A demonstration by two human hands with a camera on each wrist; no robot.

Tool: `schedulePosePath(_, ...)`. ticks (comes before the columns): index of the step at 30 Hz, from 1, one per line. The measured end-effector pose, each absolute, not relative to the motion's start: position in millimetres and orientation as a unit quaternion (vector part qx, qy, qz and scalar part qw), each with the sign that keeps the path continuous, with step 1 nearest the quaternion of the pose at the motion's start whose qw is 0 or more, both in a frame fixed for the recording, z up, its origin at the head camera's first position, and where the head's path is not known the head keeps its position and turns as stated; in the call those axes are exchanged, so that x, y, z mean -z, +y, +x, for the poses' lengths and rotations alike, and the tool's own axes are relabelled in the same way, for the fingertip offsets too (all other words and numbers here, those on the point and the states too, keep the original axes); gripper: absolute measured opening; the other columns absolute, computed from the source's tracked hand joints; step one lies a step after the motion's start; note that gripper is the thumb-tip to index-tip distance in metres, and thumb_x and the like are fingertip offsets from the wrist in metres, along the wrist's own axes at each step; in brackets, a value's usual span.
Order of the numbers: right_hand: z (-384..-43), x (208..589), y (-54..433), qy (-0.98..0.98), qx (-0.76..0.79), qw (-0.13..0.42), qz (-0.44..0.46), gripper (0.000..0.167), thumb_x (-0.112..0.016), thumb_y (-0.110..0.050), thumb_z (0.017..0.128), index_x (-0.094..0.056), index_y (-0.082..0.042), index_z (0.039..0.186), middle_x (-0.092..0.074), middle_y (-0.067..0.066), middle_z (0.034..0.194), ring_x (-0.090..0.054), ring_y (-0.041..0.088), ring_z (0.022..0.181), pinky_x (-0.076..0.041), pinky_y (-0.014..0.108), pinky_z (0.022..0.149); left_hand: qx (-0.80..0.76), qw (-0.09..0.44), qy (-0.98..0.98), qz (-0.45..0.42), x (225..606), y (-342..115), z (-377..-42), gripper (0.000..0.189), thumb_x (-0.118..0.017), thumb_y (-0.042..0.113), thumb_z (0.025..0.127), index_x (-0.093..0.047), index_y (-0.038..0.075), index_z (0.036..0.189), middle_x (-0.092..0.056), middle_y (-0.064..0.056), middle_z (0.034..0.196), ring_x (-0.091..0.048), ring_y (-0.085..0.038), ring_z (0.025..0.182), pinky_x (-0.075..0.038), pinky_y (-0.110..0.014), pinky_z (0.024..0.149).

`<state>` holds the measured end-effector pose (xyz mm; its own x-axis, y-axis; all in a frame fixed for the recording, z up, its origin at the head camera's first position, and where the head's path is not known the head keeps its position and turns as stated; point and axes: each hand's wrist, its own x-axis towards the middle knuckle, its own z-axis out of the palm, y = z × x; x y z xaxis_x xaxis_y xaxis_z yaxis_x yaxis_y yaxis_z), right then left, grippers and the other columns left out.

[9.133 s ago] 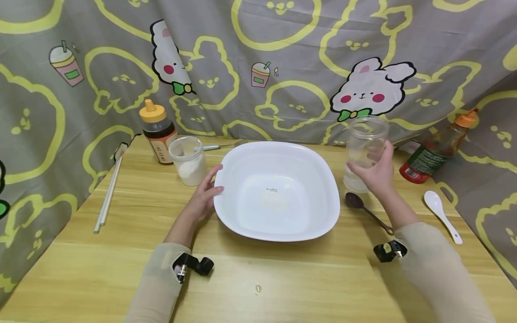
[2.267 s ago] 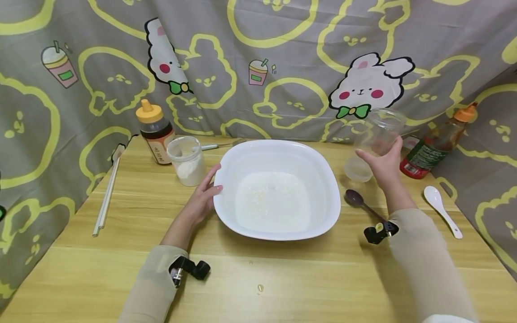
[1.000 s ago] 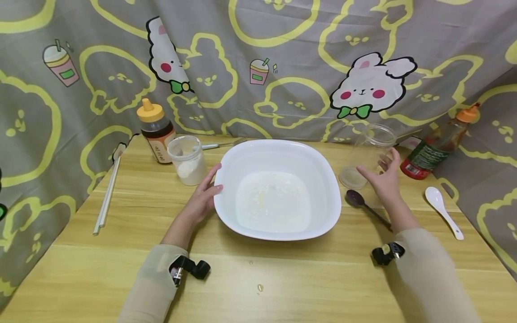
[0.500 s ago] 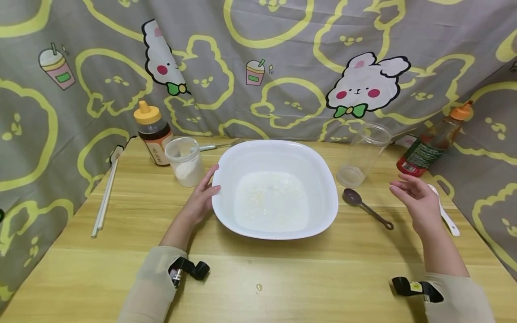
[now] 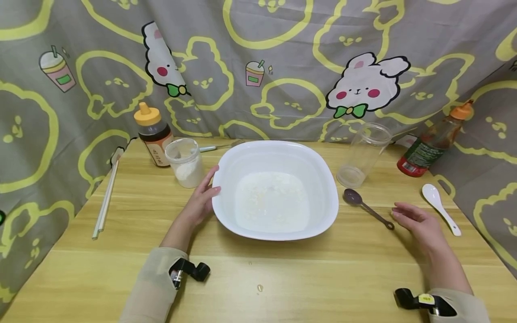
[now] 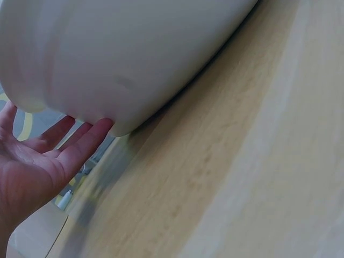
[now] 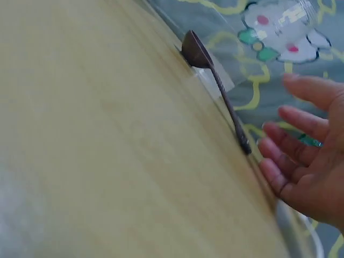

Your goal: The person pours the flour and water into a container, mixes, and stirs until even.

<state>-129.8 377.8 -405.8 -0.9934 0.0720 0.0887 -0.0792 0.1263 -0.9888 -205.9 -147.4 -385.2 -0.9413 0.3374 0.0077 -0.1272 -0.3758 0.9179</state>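
Observation:
A white basin (image 5: 327,211) stands mid-table, its floor covered by a shallow, cloudy whitish layer with pale specks. My left hand (image 5: 200,199) steadies its left side, with mostly straight fingers (image 6: 88,142) touching the outer wall below the rim in the left wrist view. My right hand (image 5: 420,224) hovers at the right with loosely bent fingers and nothing between them. Its fingertips are close to the handle end of a dark brown spoon (image 5: 367,208), also seen in the right wrist view. Behind that spoon is a clear plastic jar (image 5: 361,157) without a lid.
A white ceramic spoon (image 5: 440,208) and a red sauce bottle (image 5: 428,148) lie at the right. Back left hold a yellow-capped squeeze bottle (image 5: 155,139), a jar of white powder (image 5: 186,168) and a blue-handled fork (image 5: 214,147). White chopsticks (image 5: 107,197) lie at far left.
My right hand has let go of the clear jar and moved down and right toward the brown spoon's handle. The basin's floor, with lettering visible earlier, is now under whitish contents. My left hand stays.

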Motion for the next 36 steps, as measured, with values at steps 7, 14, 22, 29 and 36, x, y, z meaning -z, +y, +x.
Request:
schedulePosePath(7, -126.3, 414.9, 377.3, -0.857, -0.510, 0.062, -0.034, 0.035, -0.062, -0.017, 0.079, -0.058, 0.000, 0.108, -0.058, -0.020, 0.086, -0.048, -0.008, 0.081, -0.036, 0.007, 0.066, -0.825, 0.134, 0.540, 0.102, 384.8, -146.3, -205.6, 0.062, -0.043, 0.002, 0.084, -0.019, 0.021, 0.138, -0.026, -0.021, 0.130, -0.044, -0.030, 0.103, -0.047, -0.035, 0.074)
schedulePosePath(14, -127.4, 416.9, 368.1, -0.910, -0.405, 0.084, -0.031, 0.040, -0.064, -0.026, 0.076, -0.058, 0.003, 0.103, -0.051, -0.015, 0.088, -0.044, -0.001, 0.075, -0.036, 0.015, 0.061, -0.821, 0.131, 0.546, 0.103, 383.8, -145.7, -205.6, 0.062, -0.043, 0.003, 0.084, -0.018, 0.020, 0.138, -0.025, -0.020, 0.130, -0.043, -0.030, 0.104, -0.047, -0.034, 0.074)
schedulePosePath(22, -131.3, 420.8, 363.9, -0.924, -0.366, 0.109, -0.020, 0.030, -0.064, -0.021, 0.077, -0.061, 0.004, 0.093, -0.051, 0.004, 0.084, -0.042, 0.004, 0.068, -0.036, 0.018, 0.055, -0.821, 0.133, 0.546, 0.099, 384.4, -146.5, -204.6, 0.063, -0.044, 0.004, 0.083, -0.019, 0.021, 0.138, -0.024, -0.021, 0.131, -0.044, -0.028, 0.103, -0.047, -0.032, 0.074)
schedulePosePath(29, -134.1, 421.5, 362.4, -0.935, -0.330, 0.131, -0.015, 0.022, -0.064, -0.017, 0.077, -0.063, 0.002, 0.087, -0.051, 0.006, 0.081, -0.042, 0.002, 0.066, -0.035, 0.018, 0.054, -0.823, 0.130, 0.543, 0.103, 384.6, -147.6, -204.3, 0.062, -0.044, 0.004, 0.084, -0.019, 0.020, 0.138, -0.025, -0.020, 0.131, -0.044, -0.028, 0.103, -0.047, -0.032, 0.074)
schedulePosePath(36, -133.2, 421.6, 361.8, -0.932, -0.331, 0.145, -0.013, 0.020, -0.064, -0.016, 0.077, -0.063, 0.001, 0.086, -0.051, 0.002, 0.081, -0.042, -0.003, 0.068, -0.035, 0.016, 0.057, -0.820, 0.131, 0.547, 0.104, 383.9, -147.7, -205.1, 0.062, -0.044, 0.004, 0.084, -0.019, 0.020, 0.138, -0.026, -0.021, 0.129, -0.045, -0.026, 0.101, -0.047, -0.033, 0.074)
